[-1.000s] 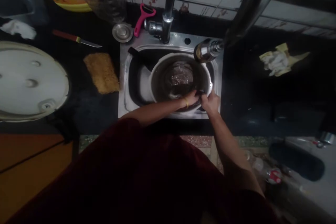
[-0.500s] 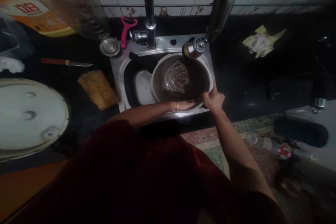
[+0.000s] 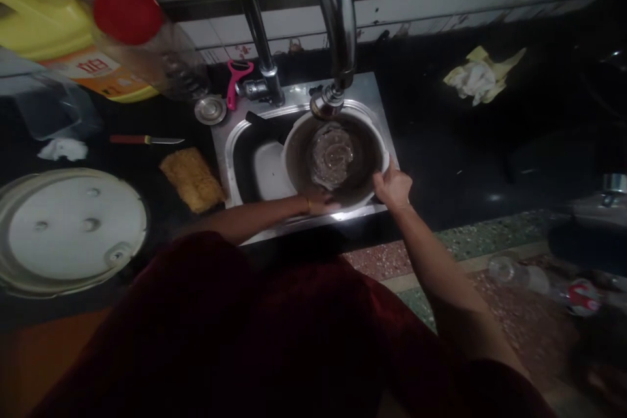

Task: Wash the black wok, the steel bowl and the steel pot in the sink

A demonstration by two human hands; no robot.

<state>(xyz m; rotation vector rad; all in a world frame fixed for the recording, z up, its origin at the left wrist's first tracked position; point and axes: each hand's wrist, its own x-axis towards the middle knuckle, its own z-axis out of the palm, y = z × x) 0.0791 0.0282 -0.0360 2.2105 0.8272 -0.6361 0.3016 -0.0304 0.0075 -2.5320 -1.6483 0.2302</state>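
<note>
A round dark pot (image 3: 367, 157) with a pale rim sits in the steel sink (image 3: 230, 144), with wet shiny contents at its middle. My right hand (image 3: 390, 187) is closed on the pot's near right rim. My left hand (image 3: 324, 204) rests on the near rim, fingers lying along the edge; a gold bangle is on that wrist. The tap spout (image 3: 329, 99) ends just over the pot's far edge. A white object (image 3: 267, 170) lies in the sink left of the pot.
On the dark counter to the left lie a yellow scouring pad (image 3: 192, 177), a red-handled knife (image 3: 145, 140), a pink peeler (image 3: 235, 78), a sink strainer (image 3: 210, 110) and a big round lid (image 3: 73, 228). A crumpled cloth (image 3: 477, 77) lies to the right.
My left hand slid from inside the pot to its near rim. My right hand stayed on the right rim. The view tilted up, so the sink sits higher and smaller.
</note>
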